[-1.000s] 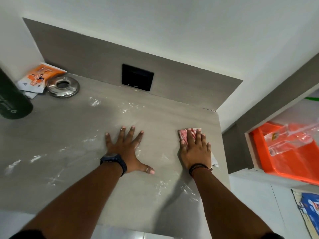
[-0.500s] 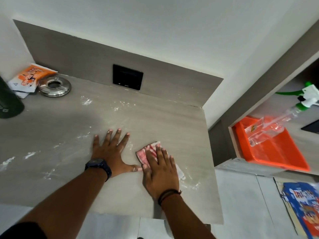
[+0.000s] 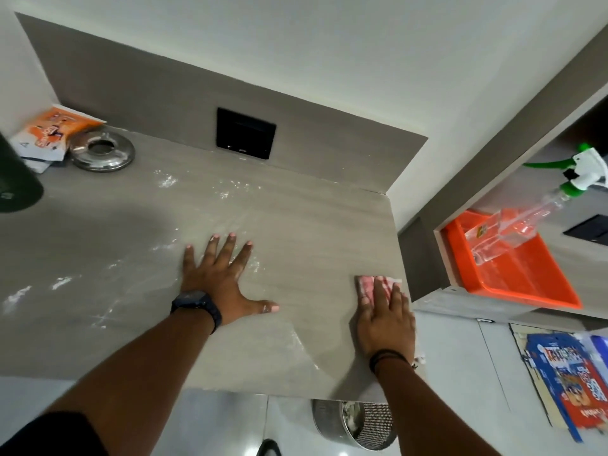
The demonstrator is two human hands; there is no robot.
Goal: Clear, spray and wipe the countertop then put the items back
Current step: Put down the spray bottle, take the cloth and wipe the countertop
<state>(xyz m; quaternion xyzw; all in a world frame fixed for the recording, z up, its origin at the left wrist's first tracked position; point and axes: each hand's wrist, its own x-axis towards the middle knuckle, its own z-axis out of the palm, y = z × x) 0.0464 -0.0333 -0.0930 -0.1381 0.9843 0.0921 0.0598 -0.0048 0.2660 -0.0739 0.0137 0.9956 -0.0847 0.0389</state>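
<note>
A grey countertop [image 3: 312, 232] carries white powdery smears across its left and middle. My left hand [image 3: 220, 274] lies flat on it with fingers spread, a black watch on the wrist. My right hand [image 3: 385, 320] presses a pink and white cloth [image 3: 367, 284] flat against the counter's right edge, fingers straight on top of it. A clear spray bottle [image 3: 516, 228] with a green and white trigger lies tilted in an orange tray [image 3: 526, 284] on the lower shelf to the right.
At the back left stand an orange packet [image 3: 49, 130], a steel ashtray [image 3: 103, 153] and a dark green bottle [image 3: 16, 185]. A black socket plate [image 3: 245, 133] sits in the backsplash. A metal bin [image 3: 355, 426] stands below the counter; a cereal box [image 3: 569, 383] lies on the floor.
My right hand slid the cloth from beside my left thumb out to the counter's right edge. My left hand stayed flat in place. The view shifted slightly.
</note>
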